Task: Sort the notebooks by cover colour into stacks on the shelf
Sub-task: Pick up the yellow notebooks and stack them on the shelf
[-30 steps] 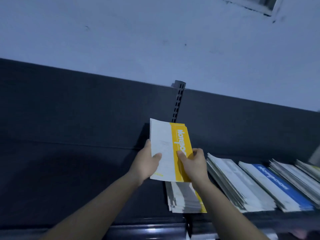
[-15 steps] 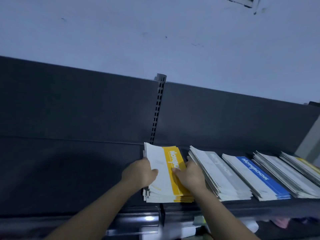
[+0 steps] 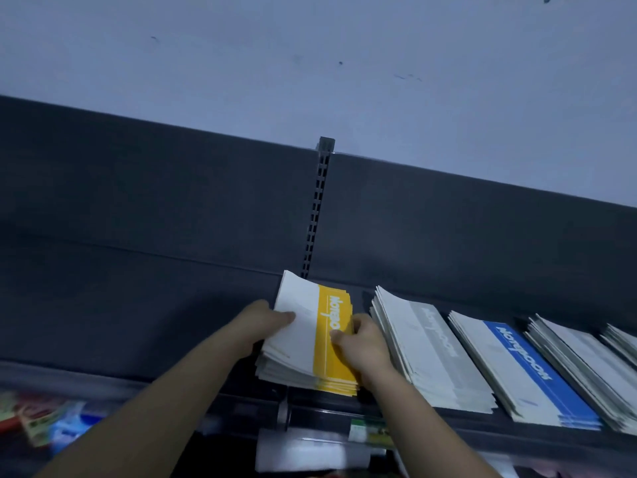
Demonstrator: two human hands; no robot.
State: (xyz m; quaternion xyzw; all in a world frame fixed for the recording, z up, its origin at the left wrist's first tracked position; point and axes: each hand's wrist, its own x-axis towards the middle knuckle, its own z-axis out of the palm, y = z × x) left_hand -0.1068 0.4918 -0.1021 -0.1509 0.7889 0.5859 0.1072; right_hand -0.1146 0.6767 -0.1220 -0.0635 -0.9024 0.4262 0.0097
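Between the two grips sits the yellow stack, flat on the shelf with its near edge at the front lip and its far edge at the foot of the slotted upright. Left grip: thumb laid over the white half of the top notebook, fingers out of sight along the stack's outer edge, so it is closed on the stack (whether those fingers reach under only the top copy, cannot tell). Right grip: thumb pressed on the yellow band, fingers curled round the banded edge, likewise closed on the stack. Just outboard of the right grip, near but not touching it, lies the grey stack; beyond that the blue stack, then further stacks running out of frame. Outboard of the left grip the shelf shows dark. Below both wrists, blurred coloured packets on a lower level. Judgement: the top notebook looks landed on its colour, and the step in hand is squaring the pile. Handling: thin, soft-covered books, light singly, floppy if held by one corner; the covers look smooth, so copies will likely slide over one another, and the edges already fan a little at the near corner. Best hold is at both long edges, thumbs on top, nudging inward. Risk: a push from one side alone could skew the pile or shove it over the front lip.
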